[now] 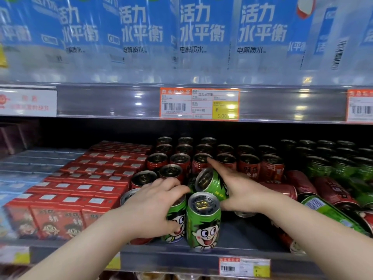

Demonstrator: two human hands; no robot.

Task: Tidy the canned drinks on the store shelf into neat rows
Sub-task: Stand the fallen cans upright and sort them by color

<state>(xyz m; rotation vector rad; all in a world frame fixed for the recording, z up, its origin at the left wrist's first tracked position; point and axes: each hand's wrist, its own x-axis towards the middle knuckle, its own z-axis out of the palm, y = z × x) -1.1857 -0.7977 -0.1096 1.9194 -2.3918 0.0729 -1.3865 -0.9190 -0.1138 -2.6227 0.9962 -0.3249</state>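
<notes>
The left hand (153, 201) is being held over an upright green can (176, 221) at the front of the shelf (161, 257). Its fingers are curling over the lid and its thumb is running down the side, so the can is being gripped. Just beside it, to the right, a second green can (202, 221) is standing upright at the shelf edge.

The right hand (240, 186) is being pressed against a tilted green can (210, 182), which is leaning with its lid turned up and to the left. The index finger is being stretched straight past the lid and the thumb is being spread below. The other fingers are hidden, so whether the can is being clasped cannot be told.

Behind the hands, red cans (201, 158) are standing upright in rows. To the right, a fallen red can (298, 184) and a fallen green can (327, 213) are lying on their sides, and further upright green cans (333, 164) are standing behind them. Red cartons (80, 188) are being stocked to the left, and blue-labelled bottles (201, 33) on the level above.
</notes>
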